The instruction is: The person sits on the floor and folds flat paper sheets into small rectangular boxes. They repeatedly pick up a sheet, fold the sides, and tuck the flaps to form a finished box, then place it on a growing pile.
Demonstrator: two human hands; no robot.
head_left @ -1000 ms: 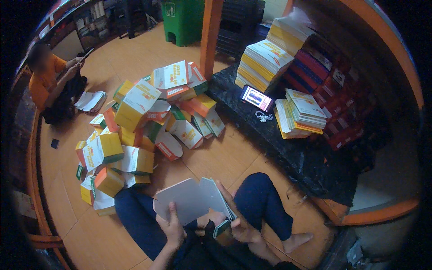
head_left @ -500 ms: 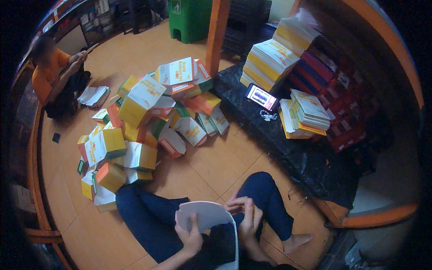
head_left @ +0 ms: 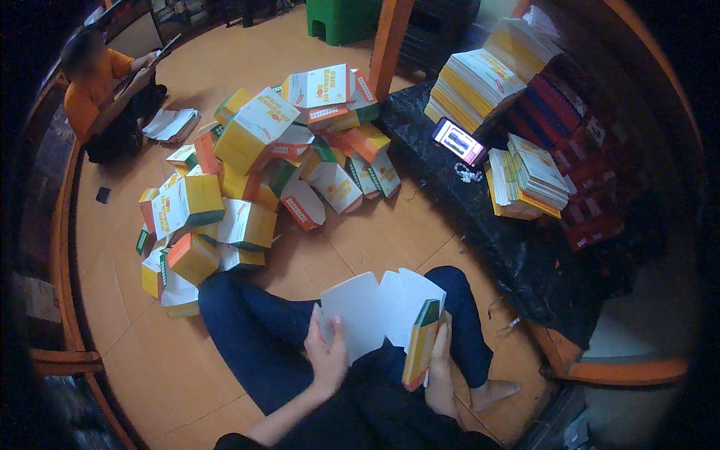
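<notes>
Carton [head_left: 358,309], part-folded at 6 o'clock: pinched by left hand [head_left: 328,351] at its 9 o'clock side, held by right hand [head_left: 442,349] at 3. Judged light, crease-prone; best gripped by panel edges. Folded cartons [head_left: 251,135] heap toward 10 o'clock.

tiled floor [head_left: 367,236] passable between heaped cartons [head_left: 262,120] and black platform [head_left: 506,255], held cardboard [head_left: 362,315] blocking near end, dim right side unclear
</notes>
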